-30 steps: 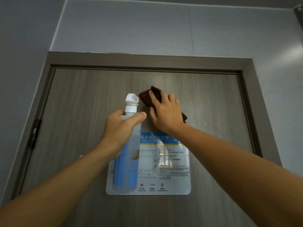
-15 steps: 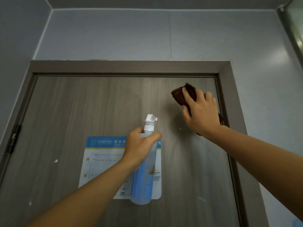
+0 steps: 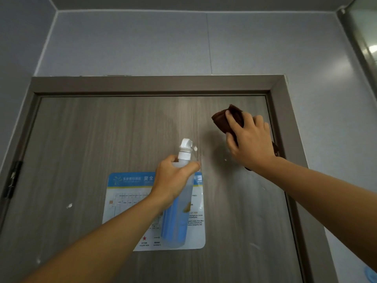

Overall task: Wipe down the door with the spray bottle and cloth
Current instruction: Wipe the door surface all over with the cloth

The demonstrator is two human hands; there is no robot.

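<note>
our left hand wrapped round spray bottle neck, nozzle up, in front of notice sheet | our right hand fingers spread, pressing brown cloth flat on door upper right, near frame | white specks on door
</note>
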